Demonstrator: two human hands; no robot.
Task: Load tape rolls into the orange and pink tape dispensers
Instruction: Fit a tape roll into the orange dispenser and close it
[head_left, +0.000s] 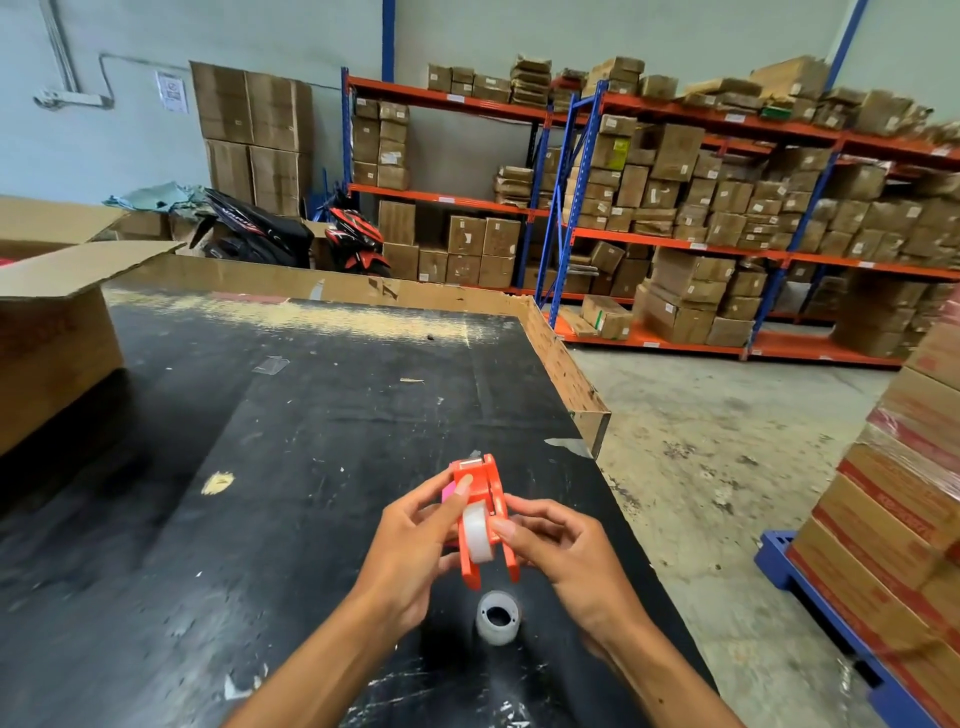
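I hold the orange tape dispenser (480, 488) above the black table (291, 441), its open end pointing toward me. A clear tape roll (477, 530) sits between its two side plates. My left hand (410, 545) grips the dispenser's left side with the thumb on top. My right hand (566, 556) pinches the right side plate beside the roll. A sliver of the pink dispenser (448, 491) shows behind my left fingers; most of it is hidden. A second clear tape roll (497, 617) stands on the table just below the dispenser.
An open cardboard box (52, 332) stands at the table's left. A cardboard lip (566, 364) runs along the far and right edges. Stacked cartons on a blue pallet (904, 519) rise at the right. Shelving with boxes (675, 208) and a motorbike (353, 239) fill the background.
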